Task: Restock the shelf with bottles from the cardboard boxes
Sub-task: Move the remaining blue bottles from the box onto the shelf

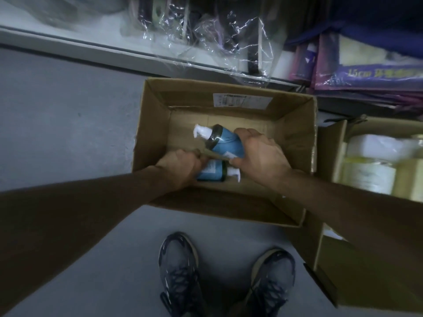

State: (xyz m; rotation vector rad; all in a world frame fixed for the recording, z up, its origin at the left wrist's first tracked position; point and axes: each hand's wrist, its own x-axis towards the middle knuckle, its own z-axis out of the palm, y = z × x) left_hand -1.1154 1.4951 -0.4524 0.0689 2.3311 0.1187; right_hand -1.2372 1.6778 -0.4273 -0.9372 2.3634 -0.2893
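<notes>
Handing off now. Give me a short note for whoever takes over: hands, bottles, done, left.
Left hand grips the nearer blue pump bottle; right hand grips the farther blue pump bottle. Both are inside the open cardboard box on the floor, not yet out; no other bottles show in it. Left: carry both to the shelf, then the second box at the right, which holds pale containers.

the box (pixel 295 133) is open on top with room along its far wall; the left hand (pixel 180 168) and right hand (pixel 258 154) gripping bottles (pixel 225 143) fill its near half, plastic wrap (pixel 229 42) overhangs behind it, another box (pixel 329 152) flanks its right.
</notes>
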